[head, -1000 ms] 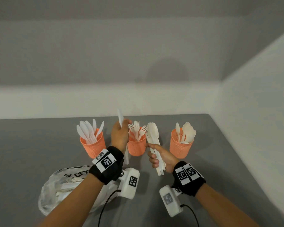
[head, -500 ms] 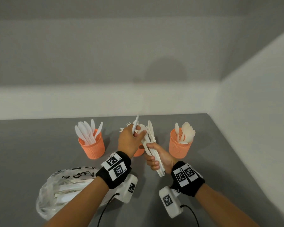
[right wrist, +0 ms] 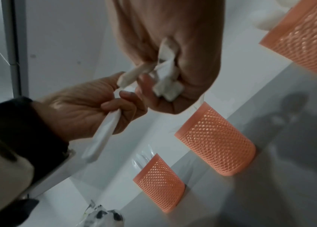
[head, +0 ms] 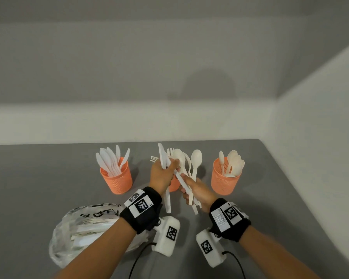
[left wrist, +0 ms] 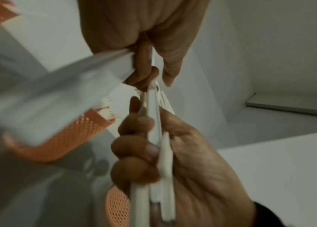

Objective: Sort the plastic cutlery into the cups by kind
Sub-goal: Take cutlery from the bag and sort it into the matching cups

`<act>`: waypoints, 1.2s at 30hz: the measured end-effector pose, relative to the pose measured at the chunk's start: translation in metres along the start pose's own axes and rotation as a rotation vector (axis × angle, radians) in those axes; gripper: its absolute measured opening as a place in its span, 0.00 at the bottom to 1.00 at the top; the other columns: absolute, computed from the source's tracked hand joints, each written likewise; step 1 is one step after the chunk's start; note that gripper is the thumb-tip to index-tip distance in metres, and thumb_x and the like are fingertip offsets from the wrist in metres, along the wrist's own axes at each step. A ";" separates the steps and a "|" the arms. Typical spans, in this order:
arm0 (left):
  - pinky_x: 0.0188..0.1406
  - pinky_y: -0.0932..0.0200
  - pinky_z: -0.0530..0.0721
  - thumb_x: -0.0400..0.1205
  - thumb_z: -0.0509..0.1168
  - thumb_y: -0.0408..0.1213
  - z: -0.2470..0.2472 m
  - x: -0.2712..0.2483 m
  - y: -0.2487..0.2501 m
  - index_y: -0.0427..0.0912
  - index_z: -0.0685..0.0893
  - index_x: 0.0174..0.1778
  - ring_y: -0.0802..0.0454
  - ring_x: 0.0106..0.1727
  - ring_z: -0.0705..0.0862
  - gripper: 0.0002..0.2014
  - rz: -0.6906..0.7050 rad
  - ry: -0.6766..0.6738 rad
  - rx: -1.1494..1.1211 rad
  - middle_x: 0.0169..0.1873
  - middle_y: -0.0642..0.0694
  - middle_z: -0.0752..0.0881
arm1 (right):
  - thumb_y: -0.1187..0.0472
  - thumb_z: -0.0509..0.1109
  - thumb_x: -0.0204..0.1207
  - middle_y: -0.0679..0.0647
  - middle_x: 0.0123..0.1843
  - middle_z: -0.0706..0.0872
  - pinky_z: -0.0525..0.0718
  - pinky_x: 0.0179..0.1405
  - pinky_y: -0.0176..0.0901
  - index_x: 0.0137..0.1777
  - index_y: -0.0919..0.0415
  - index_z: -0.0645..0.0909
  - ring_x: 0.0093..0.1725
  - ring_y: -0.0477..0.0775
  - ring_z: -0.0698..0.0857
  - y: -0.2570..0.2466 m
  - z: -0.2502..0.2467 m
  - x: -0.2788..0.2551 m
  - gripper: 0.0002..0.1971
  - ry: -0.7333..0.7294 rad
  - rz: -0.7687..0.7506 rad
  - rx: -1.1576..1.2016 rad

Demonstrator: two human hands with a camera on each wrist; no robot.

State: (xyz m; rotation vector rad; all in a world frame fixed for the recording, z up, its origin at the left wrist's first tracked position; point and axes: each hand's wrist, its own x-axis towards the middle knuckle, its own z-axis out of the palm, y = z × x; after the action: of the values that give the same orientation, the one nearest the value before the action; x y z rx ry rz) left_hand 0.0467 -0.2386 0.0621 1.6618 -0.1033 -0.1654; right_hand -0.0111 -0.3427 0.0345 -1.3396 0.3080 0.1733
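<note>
Mid-sort, frame centre: right hand fist-tight on mixed bundle; left hand curled round knife, pinching bundle piece — next, pull free; knife to left cup.

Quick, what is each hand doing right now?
Left hand: closed around a white knife, fingertips also at the other hand's bundle.
Right hand: closed around a bundle of mixed cutlery.
</note>
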 end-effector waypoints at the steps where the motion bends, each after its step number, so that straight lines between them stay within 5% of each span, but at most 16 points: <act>1: 0.21 0.69 0.76 0.80 0.65 0.32 0.000 -0.003 -0.001 0.37 0.80 0.34 0.60 0.19 0.78 0.09 -0.025 -0.018 -0.023 0.17 0.52 0.79 | 0.52 0.56 0.84 0.50 0.24 0.72 0.69 0.15 0.32 0.39 0.59 0.75 0.17 0.42 0.70 0.000 0.002 0.001 0.16 0.008 -0.015 -0.010; 3: 0.27 0.63 0.78 0.81 0.63 0.34 0.000 -0.005 -0.005 0.38 0.80 0.33 0.55 0.23 0.79 0.11 -0.060 -0.022 -0.055 0.20 0.49 0.80 | 0.54 0.57 0.85 0.48 0.21 0.75 0.71 0.16 0.32 0.38 0.59 0.77 0.16 0.41 0.72 -0.001 0.006 0.002 0.16 0.024 -0.047 -0.017; 9: 0.19 0.65 0.70 0.87 0.52 0.40 -0.027 0.014 0.002 0.41 0.73 0.29 0.63 0.12 0.71 0.20 -0.084 0.155 -0.169 0.20 0.46 0.76 | 0.55 0.57 0.84 0.54 0.27 0.78 0.80 0.20 0.37 0.57 0.66 0.79 0.19 0.46 0.77 0.000 0.004 0.010 0.15 0.056 -0.061 -0.107; 13: 0.23 0.61 0.76 0.86 0.52 0.38 -0.065 0.042 0.012 0.43 0.70 0.35 0.56 0.17 0.76 0.13 -0.110 0.306 -0.318 0.16 0.47 0.76 | 0.55 0.56 0.85 0.50 0.25 0.68 0.67 0.14 0.32 0.53 0.56 0.78 0.15 0.41 0.65 0.001 -0.004 0.010 0.10 0.007 -0.045 -0.104; 16: 0.14 0.68 0.72 0.86 0.54 0.34 -0.095 0.065 0.026 0.44 0.68 0.36 0.59 0.11 0.69 0.11 0.026 0.431 -0.320 0.23 0.44 0.67 | 0.48 0.56 0.84 0.48 0.24 0.66 0.62 0.12 0.30 0.59 0.56 0.78 0.15 0.40 0.62 -0.002 -0.006 0.012 0.15 -0.037 -0.006 -0.111; 19: 0.13 0.68 0.70 0.84 0.59 0.42 -0.124 0.082 0.045 0.44 0.68 0.32 0.58 0.14 0.70 0.15 0.183 0.568 -0.187 0.22 0.44 0.69 | 0.41 0.55 0.81 0.47 0.23 0.70 0.62 0.13 0.30 0.62 0.57 0.78 0.15 0.40 0.62 -0.005 -0.006 0.013 0.23 -0.086 0.030 -0.098; 24: 0.16 0.73 0.72 0.83 0.59 0.52 -0.149 0.105 0.036 0.41 0.68 0.26 0.51 0.23 0.71 0.23 0.202 0.644 -0.083 0.22 0.43 0.70 | 0.42 0.52 0.82 0.48 0.22 0.77 0.61 0.13 0.29 0.57 0.63 0.79 0.14 0.41 0.64 -0.006 -0.004 0.012 0.25 -0.114 0.054 -0.092; 30: 0.38 0.57 0.78 0.84 0.56 0.51 -0.147 0.113 -0.019 0.40 0.72 0.26 0.51 0.27 0.77 0.23 0.106 0.510 0.107 0.23 0.43 0.76 | 0.44 0.52 0.83 0.51 0.25 0.77 0.63 0.13 0.30 0.55 0.62 0.80 0.14 0.41 0.65 -0.002 -0.005 0.013 0.23 -0.110 0.050 -0.105; 36: 0.54 0.47 0.78 0.84 0.57 0.41 -0.143 0.116 -0.029 0.36 0.78 0.43 0.45 0.42 0.79 0.12 0.092 0.493 0.343 0.36 0.42 0.82 | 0.45 0.53 0.83 0.49 0.23 0.77 0.66 0.13 0.30 0.56 0.62 0.81 0.14 0.41 0.67 -0.005 -0.007 0.012 0.22 -0.103 0.016 -0.135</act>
State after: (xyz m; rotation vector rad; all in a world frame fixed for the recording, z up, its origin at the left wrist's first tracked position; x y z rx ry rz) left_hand 0.1845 -0.1143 0.0413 1.9876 0.1743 0.3508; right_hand 0.0012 -0.3509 0.0340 -1.4569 0.2230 0.2798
